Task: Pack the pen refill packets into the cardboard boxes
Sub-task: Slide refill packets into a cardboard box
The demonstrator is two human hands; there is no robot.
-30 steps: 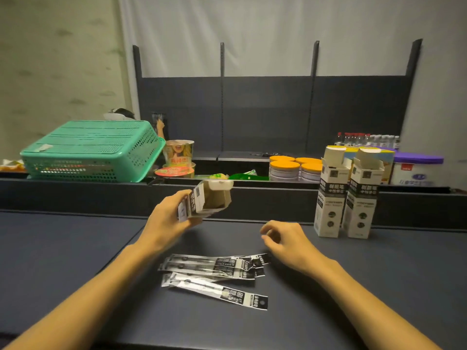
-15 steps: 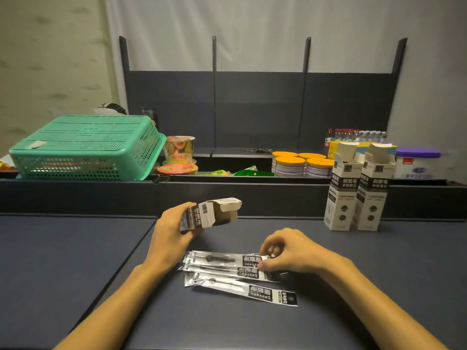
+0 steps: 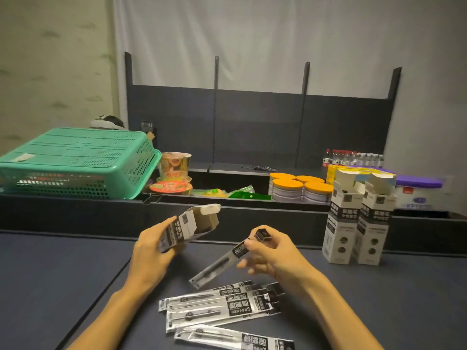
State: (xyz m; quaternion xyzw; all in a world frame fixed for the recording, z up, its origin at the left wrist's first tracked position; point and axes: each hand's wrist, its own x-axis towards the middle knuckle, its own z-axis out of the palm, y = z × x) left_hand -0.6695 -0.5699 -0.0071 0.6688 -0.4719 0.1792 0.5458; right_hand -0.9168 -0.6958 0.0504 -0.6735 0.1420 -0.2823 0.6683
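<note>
Pen refill packets, flat glossy strips, fanned loosely on the dark matte desk. Two tall cardboard boxes upright at right, top flaps open. Third cardboard box, tilted with open mouth rightward, gripped by left hand. One slim packet aloft, slanted, pinched by right hand.
</note>
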